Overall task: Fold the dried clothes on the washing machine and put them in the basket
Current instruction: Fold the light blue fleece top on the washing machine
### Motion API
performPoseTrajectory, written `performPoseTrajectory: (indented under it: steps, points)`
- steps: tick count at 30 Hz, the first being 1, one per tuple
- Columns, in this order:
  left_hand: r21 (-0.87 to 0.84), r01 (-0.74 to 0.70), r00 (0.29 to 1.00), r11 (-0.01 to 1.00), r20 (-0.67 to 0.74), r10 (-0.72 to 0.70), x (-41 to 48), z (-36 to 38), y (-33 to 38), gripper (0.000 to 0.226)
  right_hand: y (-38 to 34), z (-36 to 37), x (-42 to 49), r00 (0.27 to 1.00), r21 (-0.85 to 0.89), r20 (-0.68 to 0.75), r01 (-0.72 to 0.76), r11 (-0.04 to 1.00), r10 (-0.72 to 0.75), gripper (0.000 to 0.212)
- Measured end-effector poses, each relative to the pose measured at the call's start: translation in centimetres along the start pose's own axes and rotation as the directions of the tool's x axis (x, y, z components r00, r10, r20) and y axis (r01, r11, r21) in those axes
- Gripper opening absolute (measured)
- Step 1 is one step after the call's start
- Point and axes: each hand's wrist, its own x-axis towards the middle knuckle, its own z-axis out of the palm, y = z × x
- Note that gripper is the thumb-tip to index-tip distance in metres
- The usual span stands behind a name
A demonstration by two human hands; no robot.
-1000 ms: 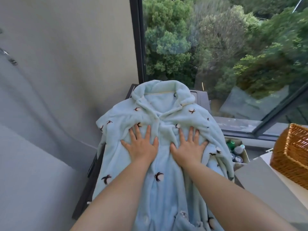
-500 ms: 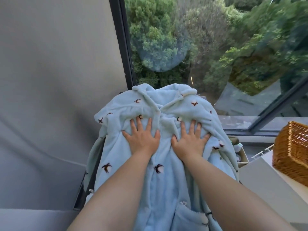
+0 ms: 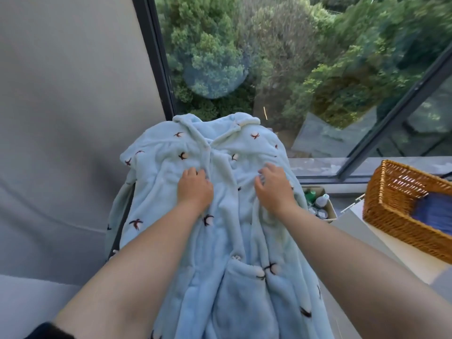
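One pale blue robe (image 3: 220,241) is lying spread out, and two bare hands are resting on it with fingers curled into the fleece: one left hand (image 3: 194,189) and one right hand (image 3: 274,189). One wicker basket (image 3: 391,211) is sitting off to the right, holding one dark blue cloth (image 3: 435,211). One cardboard box (image 3: 331,211) is standing between them, showing one green bottle (image 3: 309,195), one white bottle (image 3: 322,200) and two round caps (image 3: 322,213) too small to be identified
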Motion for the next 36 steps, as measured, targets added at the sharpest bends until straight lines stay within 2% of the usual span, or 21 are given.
performPoseTrajectory:
  steps: [2, 4, 6, 7, 8, 9, 11, 13, 15, 17, 18, 20, 22, 24, 25, 27, 29, 31, 33, 35, 36]
  points:
    - [0.002, 0.068, 0.991, 0.998, 0.117, -0.068, -0.7, -0.4, 1.0, 0.040, 2.3, -1.6, 0.0, 0.989, -0.033, -0.137, -0.063, 0.997, 0.058, 0.037]
    - [0.020, 0.095, 0.981, 0.995, 0.168, -0.097, -2.0, -0.4, 2.4, 0.049, 5.6, -3.3, 0.2, 0.965, -0.019, -0.083, -0.252, 0.968, 0.250, 0.042]
    - [0.039, 0.105, 0.984, 0.994, 0.142, -0.109, -3.4, -0.2, 4.1, 0.045, 8.6, -4.3, 0.5, 0.865, 0.092, 0.263, -0.463, 0.881, 0.427, 0.050]
    - [0.036, 0.119, 0.984, 0.992, 0.129, -0.123, -4.4, 0.2, 5.2, 0.043, 9.7, -4.9, 0.5, 0.786, 0.147, 0.462, -0.525, 0.838, 0.411, 0.050]
    - [0.038, 0.127, 0.983, 0.991, 0.126, -0.131, -5.2, 0.4, 6.1, 0.043, 10.4, -5.2, 0.7, 0.727, 0.174, 0.583, -0.547, 0.819, 0.362, 0.046]
    - [0.045, 0.122, 0.983, 0.992, 0.132, -0.127, -5.9, 0.7, 6.9, 0.045, 10.9, -5.5, 1.1, 0.711, 0.166, 0.622, -0.528, 0.833, 0.327, 0.040]
    - [0.084, 0.129, 0.975, 0.988, 0.170, -0.142, -7.4, 1.3, 8.3, 0.050, 11.4, -6.2, 2.2, 0.775, 0.087, 0.577, -0.371, 0.924, 0.257, 0.032]
    - [0.106, 0.154, 0.970, 0.982, 0.171, -0.170, -8.6, 1.3, 8.9, 0.054, 11.7, -7.2, 3.5, 0.914, -0.038, 0.366, -0.174, 0.984, 0.175, 0.023]
    - [0.100, 0.184, 0.970, 0.978, 0.141, -0.197, -9.5, 0.9, 9.1, 0.055, 11.9, -8.0, 4.5, 0.985, -0.186, 0.127, -0.095, 0.978, 0.120, 0.014]
    - [0.046, 0.228, 0.968, 0.973, 0.098, -0.232, -11.1, 0.6, 9.9, 0.051, 12.4, -8.5, 4.4, 0.985, -0.369, 0.152, -0.015, 0.929, 0.076, 0.026]
    - [0.012, 0.258, 0.962, 0.966, 0.084, -0.258, -12.5, 0.4, 10.5, 0.048, 12.4, -8.5, 3.9, 0.979, -0.384, 0.197, 0.036, 0.923, 0.044, 0.028]
    - [-0.029, 0.266, 0.964, 0.964, 0.032, -0.265, -14.3, 0.2, 11.0, 0.053, 12.0, -7.9, 2.8, 0.964, -0.338, 0.231, 0.208, 0.918, -0.133, 0.028]
    - [-0.031, 0.252, 0.967, 0.967, -0.037, -0.253, -16.3, -0.2, 11.4, 0.044, 10.9, -7.5, 0.7, 0.850, -0.227, 0.324, 0.496, 0.838, -0.416, 0.029]
    - [-0.013, 0.263, 0.964, 0.965, -0.046, -0.263, -17.9, -1.0, 11.7, 0.024, 9.5, -7.2, -1.7, 0.663, -0.120, 0.440, 0.712, 0.692, -0.606, 0.028]
    - [-0.013, 0.277, 0.961, 0.961, 0.000, -0.277, -18.9, -1.5, 12.1, 0.023, 8.8, -7.2, -3.1, 0.572, -0.084, 0.483, 0.784, 0.615, -0.663, 0.026]
    - [-0.027, 0.309, 0.937, 0.951, 0.180, -0.299, -20.9, -2.6, 13.1, 0.038, 7.7, -7.5, -5.9, 0.410, 0.001, 0.507, 0.879, 0.476, -0.758, 0.025]
    - [-0.051, 0.365, 0.876, 0.930, 0.357, -0.324, -23.1, -3.3, 14.4, 0.054, 7.5, -7.7, -8.5, 0.252, 0.080, 0.521, 0.937, 0.340, -0.816, 0.025]
    - [0.057, 0.351, 0.804, 0.935, 0.494, -0.332, -25.9, -3.3, 15.6, 0.058, 7.9, -7.9, -11.0, 0.119, 0.106, 0.585, 0.970, 0.221, -0.803, 0.031]
    - [0.186, 0.286, 0.752, 0.940, 0.565, -0.340, -28.2, -2.6, 16.8, 0.056, 8.3, -7.7, -12.8, 0.066, 0.062, 0.652, 0.988, 0.140, -0.756, 0.034]
    - [0.241, 0.258, 0.786, 0.936, 0.511, -0.348, -30.3, -1.5, 17.6, 0.050, 7.8, -8.2, -14.3, 0.107, -0.013, 0.672, 0.991, 0.133, -0.733, 0.026]
    - [0.230, 0.267, 0.823, 0.936, 0.452, -0.345, -31.1, -1.3, 17.8, 0.038, 7.4, -8.6, -14.9, 0.162, -0.048, 0.654, 0.984, 0.174, -0.739, 0.022]
